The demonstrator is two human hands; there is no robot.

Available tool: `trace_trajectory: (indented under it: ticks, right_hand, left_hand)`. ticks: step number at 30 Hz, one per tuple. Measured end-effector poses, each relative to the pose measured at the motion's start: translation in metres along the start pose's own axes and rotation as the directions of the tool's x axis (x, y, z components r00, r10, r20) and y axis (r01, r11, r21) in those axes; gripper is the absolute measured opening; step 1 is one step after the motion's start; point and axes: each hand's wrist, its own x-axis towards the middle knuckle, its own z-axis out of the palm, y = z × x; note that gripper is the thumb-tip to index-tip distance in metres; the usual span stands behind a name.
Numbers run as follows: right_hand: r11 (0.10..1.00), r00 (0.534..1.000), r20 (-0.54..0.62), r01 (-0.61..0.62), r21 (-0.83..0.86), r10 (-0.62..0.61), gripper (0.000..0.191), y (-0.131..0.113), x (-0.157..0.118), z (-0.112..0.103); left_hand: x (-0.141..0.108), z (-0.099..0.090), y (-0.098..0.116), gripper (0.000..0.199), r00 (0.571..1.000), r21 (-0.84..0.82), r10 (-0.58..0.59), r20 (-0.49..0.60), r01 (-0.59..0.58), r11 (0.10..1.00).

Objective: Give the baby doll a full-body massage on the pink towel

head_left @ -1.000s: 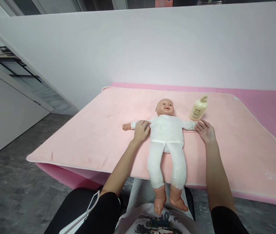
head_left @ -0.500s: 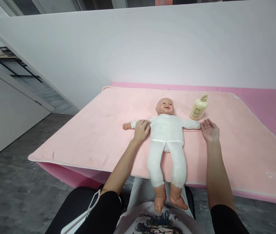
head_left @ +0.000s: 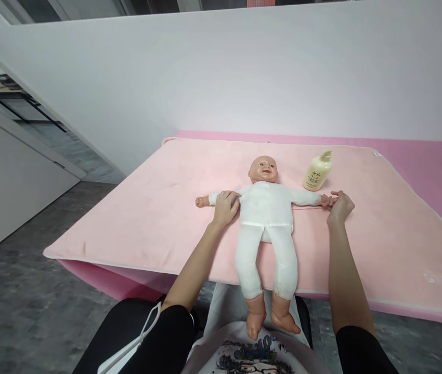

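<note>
A baby doll (head_left: 267, 208) with a white cloth body lies face up, its arms stretched out sideways and its feet past the table's near edge. My left hand (head_left: 226, 206) is laid over the doll's arm on the left, fingers curled round it close to the shoulder. On the other side, my right hand (head_left: 340, 208) is closed at the doll's small hand (head_left: 326, 200), thumb and fingers pinching its fingers. Behind that arm stands a pale yellow pump bottle (head_left: 317, 172), upright and touched by neither hand.
A pale pink blanket (head_left: 146, 208) covers most of the table, over a darker pink cover (head_left: 431, 176). Along the far side runs a white wall (head_left: 244, 78). A white strap (head_left: 143, 332) hangs by my left sleeve.
My right hand has turned from palm up with spread fingers to a closed pinch on the doll's fingers. My left hand has stayed in place on the doll's arm.
</note>
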Motion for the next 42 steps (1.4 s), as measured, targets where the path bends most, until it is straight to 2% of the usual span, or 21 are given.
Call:
trace_trajectory:
  ticks: [10, 16, 19, 22, 25, 31, 42]
  right_hand:
    - [0.991, 0.999, -0.029, 0.027, -0.130, -0.031, 0.024, 0.003, -0.002, 0.000]
    - [0.974, 0.994, -0.041, 0.094, -0.204, -0.104, 0.030, 0.008, -0.002, 0.002]
    - [0.950, 0.989, -0.005, 0.139, -0.281, -0.146, 0.032, 0.010, -0.005, 0.003]
    - [0.931, 0.989, 0.055, 0.147, -0.334, -0.137, 0.029, 0.009, -0.007, 0.004]
    - [0.942, 0.986, 0.065, 0.169, -0.289, -0.156, 0.028, 0.007, -0.009, 0.006]
    - [0.951, 0.959, -0.023, 0.278, -0.137, -0.283, 0.032, 0.001, -0.013, 0.009]
    - [0.925, 0.956, 0.007, 0.287, -0.250, -0.294, 0.032, 0.011, -0.009, 0.007]
  left_hand:
    - [0.000, 0.000, 0.001, 0.019, 1.000, 0.013, -0.011, 0.011, 0.011, 1.000]
    - [0.000, 0.000, 0.000, 0.020, 0.999, 0.013, -0.022, 0.024, 0.022, 1.000]
    - [0.000, -0.001, 0.001, 0.020, 0.999, 0.012, -0.025, 0.023, 0.025, 1.000]
    - [0.001, -0.001, 0.002, 0.020, 0.999, 0.017, -0.037, 0.033, 0.036, 0.999]
    - [0.001, -0.001, 0.002, 0.019, 0.999, 0.019, -0.034, 0.035, 0.033, 0.999]
    - [0.000, 0.000, 0.000, 0.019, 1.000, 0.005, -0.012, 0.009, 0.012, 1.000]
    - [0.000, -0.001, 0.001, 0.019, 1.000, 0.016, -0.021, 0.022, 0.021, 1.000]
